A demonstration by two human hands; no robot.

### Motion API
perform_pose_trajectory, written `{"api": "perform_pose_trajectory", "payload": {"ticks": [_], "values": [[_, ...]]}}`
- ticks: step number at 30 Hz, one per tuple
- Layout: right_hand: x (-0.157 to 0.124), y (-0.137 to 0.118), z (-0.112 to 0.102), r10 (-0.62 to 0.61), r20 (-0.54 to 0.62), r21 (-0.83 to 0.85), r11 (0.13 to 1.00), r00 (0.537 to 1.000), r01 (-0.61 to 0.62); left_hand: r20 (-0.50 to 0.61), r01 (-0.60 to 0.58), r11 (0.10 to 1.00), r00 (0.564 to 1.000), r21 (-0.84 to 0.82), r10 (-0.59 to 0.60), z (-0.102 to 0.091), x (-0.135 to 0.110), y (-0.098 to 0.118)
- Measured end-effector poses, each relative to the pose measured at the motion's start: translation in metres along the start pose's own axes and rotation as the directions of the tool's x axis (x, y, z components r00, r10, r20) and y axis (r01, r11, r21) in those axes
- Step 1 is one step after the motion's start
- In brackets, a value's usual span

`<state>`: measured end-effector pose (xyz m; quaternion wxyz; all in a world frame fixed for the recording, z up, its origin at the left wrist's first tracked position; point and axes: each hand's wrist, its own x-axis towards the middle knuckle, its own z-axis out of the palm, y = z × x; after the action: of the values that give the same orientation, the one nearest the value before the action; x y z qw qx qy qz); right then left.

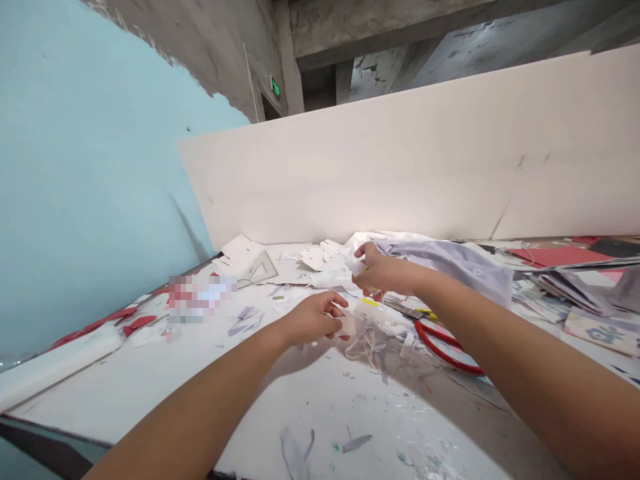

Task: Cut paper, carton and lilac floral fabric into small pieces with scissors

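My left hand (317,319) is over the table, its fingers curled round a small pale piece that looks like paper (349,324). Slightly higher and to the right, my right hand (387,272) has its fingers closed on a whitish, partly see-through piece (357,265); a bit of yellow shows at its fingers. Just below that hand lies a clear piece with a yellow strip (370,303). Scissors with red handles (445,347) rest under my right forearm, blades toward my hands. A heap of thin paper scraps (370,343) lies between my hands and the scissors.
A white board (400,160) stands along the table's back. A clear set square (260,269) lies near cut card pieces (243,253). Lilac fabric (450,263) is bunched behind my right arm. At left is a white roll (65,360); red sheets (560,255) lie far right.
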<state>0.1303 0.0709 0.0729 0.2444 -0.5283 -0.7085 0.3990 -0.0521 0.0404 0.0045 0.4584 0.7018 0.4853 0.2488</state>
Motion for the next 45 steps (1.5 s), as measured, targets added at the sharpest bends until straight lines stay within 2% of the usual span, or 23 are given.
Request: {"api": "perform_pose_trajectory", "payload": {"ticks": [4,7,9,11,14,18,20,22,26,28,31,35,38,42,45], "values": [[-0.003,-0.001,-0.014,-0.172,-0.013,-0.086,0.982,0.985,0.170,-0.075,-0.061,0.968,0.994,0.244,0.082,0.006,-0.001,-0.002],[-0.002,-0.001,-0.020,-0.270,-0.090,-0.114,0.959,0.959,0.260,-0.157,-0.104,0.906,0.971,0.410,0.183,0.007,-0.002,-0.004],[0.000,0.000,-0.021,-0.295,-0.153,-0.074,0.955,0.943,0.287,-0.198,-0.104,0.886,0.957,0.452,0.213,0.008,-0.001,-0.006],[0.004,0.002,-0.021,-0.303,-0.210,0.004,0.950,0.929,0.311,-0.249,-0.078,0.896,0.947,0.436,0.203,0.008,0.000,-0.007],[0.010,0.005,-0.021,-0.301,-0.285,0.170,0.918,0.910,0.357,-0.338,0.006,0.946,0.935,0.326,0.111,0.009,0.003,-0.008],[0.014,0.006,-0.019,-0.314,-0.318,0.410,0.806,0.895,0.428,-0.455,0.056,0.976,0.889,0.212,0.048,0.008,0.006,-0.009],[0.014,0.005,-0.016,-0.314,-0.317,0.465,0.771,0.895,0.435,-0.486,0.064,0.977,0.873,0.204,0.045,0.007,0.007,-0.010],[0.013,0.004,-0.013,-0.310,-0.295,0.489,0.764,0.904,0.421,-0.480,0.070,0.970,0.876,0.232,0.051,0.006,0.007,-0.012],[0.013,0.006,0.000,-0.335,-0.184,0.534,0.755,0.924,0.381,-0.428,0.058,0.919,0.895,0.391,0.125,0.002,0.004,-0.009],[0.015,0.009,0.009,-0.345,-0.153,0.517,0.771,0.926,0.373,-0.395,0.077,0.893,0.911,0.443,0.117,-0.002,0.001,-0.004],[0.020,0.015,0.025,-0.347,-0.162,0.483,0.788,0.924,0.381,-0.361,0.139,0.836,0.929,0.531,0.075,-0.010,-0.007,0.008],[0.029,0.025,0.043,-0.341,-0.204,0.472,0.787,0.918,0.398,-0.376,0.265,0.696,0.927,0.668,0.007,-0.019,-0.021,0.026],[0.037,0.034,0.054,-0.314,-0.262,0.474,0.782,0.912,0.405,-0.341,0.298,0.599,0.939,0.743,-0.044,-0.024,-0.035,0.041],[0.043,0.044,0.067,-0.271,-0.334,0.469,0.784,0.903,0.408,-0.258,0.259,0.529,0.963,0.808,-0.078,-0.027,-0.050,0.053],[0.042,0.047,0.073,-0.265,-0.369,0.447,0.790,0.891,0.420,-0.111,0.102,0.541,0.994,0.835,-0.015,-0.024,-0.049,0.045]]}}
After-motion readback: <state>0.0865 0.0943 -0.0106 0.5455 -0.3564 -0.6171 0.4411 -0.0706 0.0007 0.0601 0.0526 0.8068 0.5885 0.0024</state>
